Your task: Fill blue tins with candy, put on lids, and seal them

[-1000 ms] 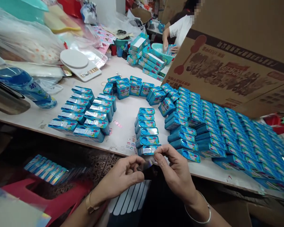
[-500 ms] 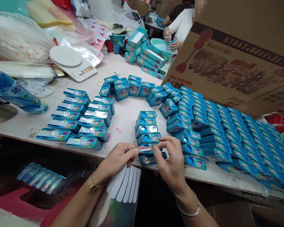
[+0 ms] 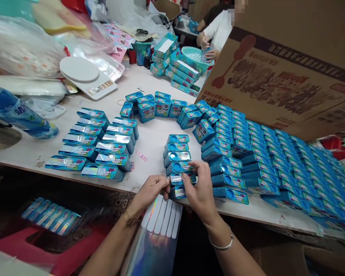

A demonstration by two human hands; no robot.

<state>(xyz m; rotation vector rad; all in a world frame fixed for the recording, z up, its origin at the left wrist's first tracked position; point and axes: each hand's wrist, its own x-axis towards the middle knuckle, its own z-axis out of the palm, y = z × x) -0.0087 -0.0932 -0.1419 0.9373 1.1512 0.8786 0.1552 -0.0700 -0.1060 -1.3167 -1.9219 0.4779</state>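
A narrow shiny sticker [image 3: 176, 179] lies across the top of a small blue box [image 3: 193, 177] near the table's front edge. My right hand [image 3: 200, 188] has its thumb and fingers closed at the sticker's right part, touching the box top. At the box's left end is my left hand [image 3: 151, 191], fingers bent together. Its lower fingers meet the top of a shiny sticker sheet [image 3: 152, 249] with several white strips, which slants down below the table edge. In front of this box stands another blue box [image 3: 178, 191] with a shiny top; several more form a row behind.
Two rows of blue boxes with shiny strips [image 3: 112, 147] stand left. Many boxes [image 3: 276, 161] pack the right side before a large carton [image 3: 276, 76]. A white scale [image 3: 80, 69], bottle [image 3: 20, 111] and stacked trays [image 3: 184, 69] surround them. A co-worker's hands [image 3: 207, 48] are beyond.
The sticker, earlier held between both hands above the box, is now down on its top. My right hand has shifted left, and the sticker sheet has moved slightly right and up.
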